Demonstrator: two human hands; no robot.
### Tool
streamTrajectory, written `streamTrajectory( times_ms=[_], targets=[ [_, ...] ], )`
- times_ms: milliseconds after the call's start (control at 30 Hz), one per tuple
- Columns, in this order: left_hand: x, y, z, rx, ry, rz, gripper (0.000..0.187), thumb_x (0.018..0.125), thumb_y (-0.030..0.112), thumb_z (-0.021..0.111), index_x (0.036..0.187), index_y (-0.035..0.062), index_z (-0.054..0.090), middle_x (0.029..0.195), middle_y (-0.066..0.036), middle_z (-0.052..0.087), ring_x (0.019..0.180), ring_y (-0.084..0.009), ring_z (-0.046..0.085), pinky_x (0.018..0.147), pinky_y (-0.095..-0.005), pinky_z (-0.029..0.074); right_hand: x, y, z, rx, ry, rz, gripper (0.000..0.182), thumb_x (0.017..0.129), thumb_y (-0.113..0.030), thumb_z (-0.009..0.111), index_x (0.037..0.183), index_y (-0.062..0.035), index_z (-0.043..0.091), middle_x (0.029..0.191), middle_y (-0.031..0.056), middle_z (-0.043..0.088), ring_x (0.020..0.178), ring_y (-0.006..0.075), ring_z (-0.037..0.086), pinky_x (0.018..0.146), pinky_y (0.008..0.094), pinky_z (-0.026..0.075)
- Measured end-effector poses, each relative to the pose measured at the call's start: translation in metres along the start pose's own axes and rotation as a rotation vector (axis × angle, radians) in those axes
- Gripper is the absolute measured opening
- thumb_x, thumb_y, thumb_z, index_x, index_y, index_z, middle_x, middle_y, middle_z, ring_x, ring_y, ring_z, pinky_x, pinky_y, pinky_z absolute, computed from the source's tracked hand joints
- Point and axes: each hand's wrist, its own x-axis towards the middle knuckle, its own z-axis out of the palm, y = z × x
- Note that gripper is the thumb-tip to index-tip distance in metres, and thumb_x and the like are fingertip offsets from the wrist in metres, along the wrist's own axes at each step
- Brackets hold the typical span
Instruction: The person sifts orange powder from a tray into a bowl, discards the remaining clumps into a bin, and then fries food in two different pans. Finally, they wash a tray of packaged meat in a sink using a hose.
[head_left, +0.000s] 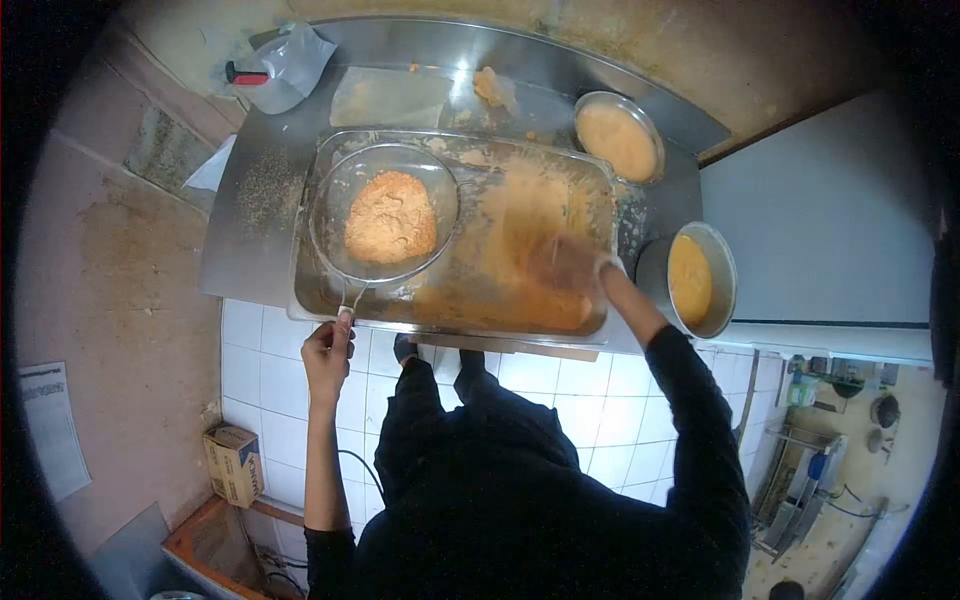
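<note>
Steel surface (240,240) carries the tray (480,331). Your left hand (328,352) grips the strainer (338,195) by its handle, probably so the orange crumbs (392,220) lie above the tray's left part; your blurred right hand (575,265), over its right part, I cannot tell its grip.

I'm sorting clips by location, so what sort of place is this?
Probably a working kitchen: a metal counter holds a large tray of orange-brown crumbs, with a sieve over it and a pot of yellow liquid beside it.
</note>
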Motion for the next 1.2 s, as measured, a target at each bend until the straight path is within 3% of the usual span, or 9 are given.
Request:
streamTrajectory(
  times_ms=[233,433,567,633,700,767,933,1100,1200],
  targets=[
    [0.005,-0.018,0.010,-0.023,0.077,0.010,0.043,0.086,0.036,0.058,0.064,-0.0010,0.058,0.050,0.001,0.047,0.044,-0.0044,0.039,0.039,-0.0213,0.027,-0.027,-0.069,0.007,-0.210,0.036,0.066,0.040,0.083,-0.014,0.047,0.121,-0.0068,0.047,0.115,0.0160,0.054,0.094,0.0293,0.056,0.081,0.0375,0.045],
    [0.003,-0.025,0.007,0.076,0.098,0.143,0.046,0.087,0.037,0.057,0.063,-0.0012,0.057,0.049,0.001,0.045,0.045,-0.0048,0.038,0.041,-0.0223,0.028,-0.015,-0.067,0.030,-0.230,0.389,-0.053,0.044,0.081,-0.017,0.051,0.124,-0.0067,0.046,0.116,0.0174,0.053,0.097,0.0313,0.056,0.084,0.0370,0.046],
    [-0.003,-0.024,0.003,0.102,0.093,0.196,0.044,0.087,0.037,0.056,0.064,-0.0004,0.057,0.049,0.000,0.045,0.047,-0.0048,0.038,0.042,-0.0230,0.029,-0.028,-0.057,0.008,0.189,0.460,-0.182,0.054,0.075,-0.024,0.064,0.123,-0.0066,0.047,0.117,0.0161,0.052,0.108,0.0275,0.050,0.093,0.0345,0.040],
    [-0.004,-0.028,0.004,0.136,0.128,0.268,0.042,0.087,0.035,0.057,0.065,-0.0010,0.057,0.048,-0.001,0.045,0.047,-0.0057,0.039,0.043,-0.0244,0.031,-0.016,-0.056,-0.029,0.748,0.246,-0.025,0.060,0.072,-0.026,0.071,0.123,-0.0063,0.048,0.117,0.0151,0.053,0.111,0.0263,0.048,0.095,0.0339,0.038],
    [-0.005,-0.027,0.005,0.169,0.132,0.296,0.041,0.087,0.035,0.057,0.067,-0.0015,0.058,0.049,-0.001,0.045,0.047,-0.0060,0.039,0.043,-0.0248,0.032,0.018,-0.069,-0.076,0.801,0.219,-0.273,0.060,0.072,-0.026,0.071,0.124,-0.0049,0.047,0.119,0.0148,0.052,0.111,0.0257,0.048,0.096,0.0342,0.038],
    [-0.007,-0.020,0.003,0.197,0.102,0.257,0.040,0.086,0.034,0.058,0.070,-0.0020,0.061,0.050,-0.002,0.047,0.048,-0.0063,0.040,0.044,-0.0247,0.033,0.029,-0.122,-0.137,0.696,0.394,-0.497,0.058,0.076,-0.027,0.068,0.124,-0.0036,0.047,0.121,0.0159,0.051,0.111,0.0268,0.048,0.096,0.0347,0.037],
    [-0.005,-0.021,-0.003,0.155,0.080,0.238,0.040,0.086,0.035,0.059,0.071,-0.0018,0.062,0.050,0.000,0.047,0.048,-0.0059,0.040,0.044,-0.0244,0.033,0.016,-0.189,-0.216,0.221,0.298,-0.458,0.050,0.084,-0.033,0.056,0.125,-0.0058,0.047,0.121,0.0149,0.051,0.109,0.0287,0.050,0.094,0.0367,0.038],
    [-0.003,-0.022,-0.006,0.156,0.078,0.258,0.040,0.085,0.035,0.059,0.066,0.0003,0.059,0.050,0.002,0.047,0.047,-0.0042,0.039,0.043,-0.0223,0.030,0.096,-0.042,-0.108,-0.596,0.677,-0.285,0.035,0.086,-0.019,0.043,0.118,-0.0068,0.051,0.119,0.0144,0.053,0.103,0.0242,0.052,0.089,0.0355,0.041],
    [-0.004,-0.018,-0.006,0.052,0.029,0.175,0.040,0.085,0.035,0.059,0.064,0.0014,0.059,0.050,0.002,0.046,0.046,-0.0034,0.039,0.042,-0.0213,0.029,0.082,-0.058,-0.048,-0.426,0.470,-0.029,0.037,0.084,-0.019,0.042,0.117,-0.0049,0.051,0.116,0.0142,0.054,0.103,0.0237,0.053,0.087,0.0338,0.042]
  ],
)
